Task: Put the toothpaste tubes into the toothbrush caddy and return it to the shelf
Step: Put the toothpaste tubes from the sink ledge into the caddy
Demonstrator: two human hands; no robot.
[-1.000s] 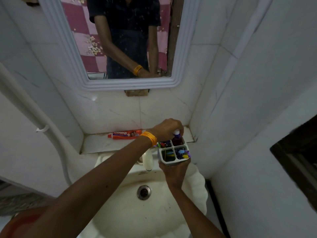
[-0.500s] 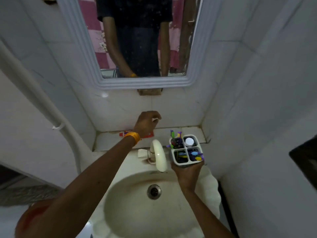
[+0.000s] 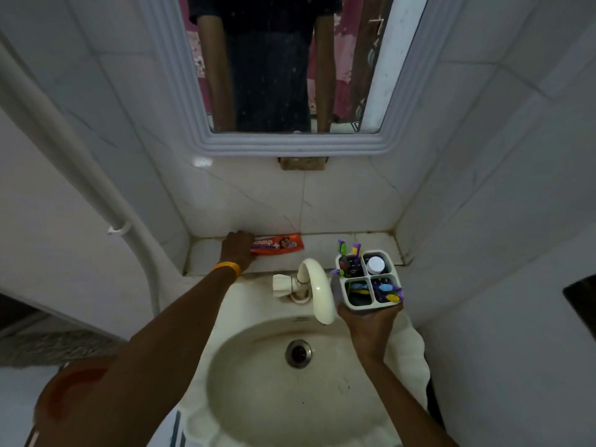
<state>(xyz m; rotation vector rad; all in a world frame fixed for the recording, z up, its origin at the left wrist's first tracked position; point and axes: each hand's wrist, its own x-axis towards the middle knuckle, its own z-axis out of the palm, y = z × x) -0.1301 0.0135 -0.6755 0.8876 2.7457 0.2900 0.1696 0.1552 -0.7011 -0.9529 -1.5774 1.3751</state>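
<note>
My right hand (image 3: 371, 321) holds a white four-compartment toothbrush caddy (image 3: 392, 300) from below, above the sink's right rim. Coloured toothbrushes fill three compartments; a white-capped toothpaste tube (image 3: 374, 265) stands in the back right one. An orange-red toothpaste tube (image 3: 282, 243) lies flat on the tiled shelf (image 3: 325, 245) under the mirror. My left hand (image 3: 237, 250), with an orange band at the wrist, rests on the shelf with its fingers on the tube's left end.
A cream basin (image 3: 258, 382) with a drain (image 3: 299, 353) lies below; its curved tap (image 3: 314, 288) stands between my hands. A framed mirror (image 3: 283, 146) hangs above the shelf. Tiled walls close in on both sides, with a white pipe (image 3: 96, 201) at left.
My left hand left the caddy after putting the white-capped tube in it, then crossed left and came down onto the orange-red tube on the shelf. The right hand kept the caddy steady.
</note>
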